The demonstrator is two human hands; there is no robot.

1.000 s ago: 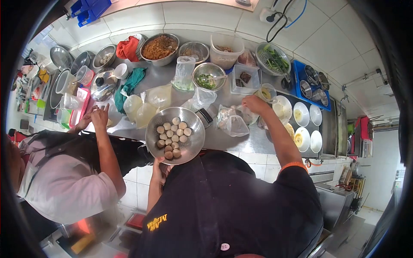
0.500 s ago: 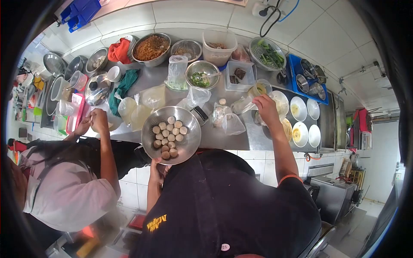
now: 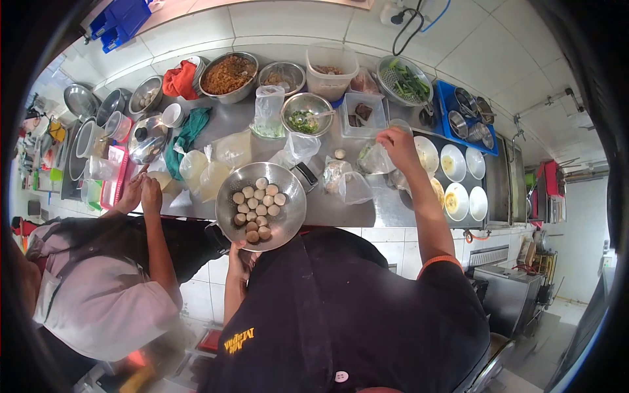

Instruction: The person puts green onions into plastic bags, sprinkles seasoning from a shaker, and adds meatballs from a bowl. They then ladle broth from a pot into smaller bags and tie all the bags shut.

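Observation:
A perforated metal bowl (image 3: 288, 196) with several round meatballs (image 3: 253, 214) in it is held at its lower edge by my left hand (image 3: 244, 257), its thumb over the rim. My right hand (image 3: 392, 141) is closed at the top of a clear plastic bag (image 3: 375, 159) standing on the steel counter. One loose ball (image 3: 339, 154) lies left of that bag. More open plastic bags (image 3: 354, 187) stand in front of it. White bowls (image 3: 453, 164), some with yellowish contents, line up right of my right hand.
A co-worker (image 3: 105, 288) stands at the left, hands together above the counter. Along the back are a bowl of brown food (image 3: 228, 75), a chopped greens bowl (image 3: 306, 118), a colander of leafy greens (image 3: 405, 82) and a blue tray (image 3: 447, 108). Filled bags (image 3: 234, 150) lie behind the perforated bowl.
My right hand has moved slightly left and back, and the bag under it now hangs more upright. The co-worker's hands have come closer together. My left hand and the bowl are unmoved.

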